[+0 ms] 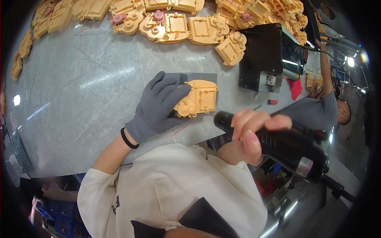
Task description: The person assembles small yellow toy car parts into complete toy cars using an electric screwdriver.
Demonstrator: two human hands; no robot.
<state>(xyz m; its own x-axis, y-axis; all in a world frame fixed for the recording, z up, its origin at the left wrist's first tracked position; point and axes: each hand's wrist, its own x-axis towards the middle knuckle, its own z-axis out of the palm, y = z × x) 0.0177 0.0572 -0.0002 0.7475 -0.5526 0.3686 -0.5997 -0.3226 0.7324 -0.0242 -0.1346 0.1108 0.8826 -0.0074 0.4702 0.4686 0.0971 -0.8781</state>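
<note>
My left hand [160, 104], in a grey knitted glove, is closed round the left end of a yellow plastic housing [207, 97]. The housing has a rectangular recess and rests over a dark grey plate [211, 76] on the table. A thin red wire trails from its lower edge. My bare right hand [254, 133] grips a black corded electric screwdriver [289, 148]. The tool lies nearly level, its tip end pointing left toward the housing's lower right corner. Whether the bit touches the housing I cannot tell.
Many similar yellow housings [176, 27] line the table's far edge, some with red parts. A black box-shaped machine [264, 55] stands at the right, with a red cloth [294, 88] and a small red object [272, 102] nearby. Another person [313, 107] sits farther right.
</note>
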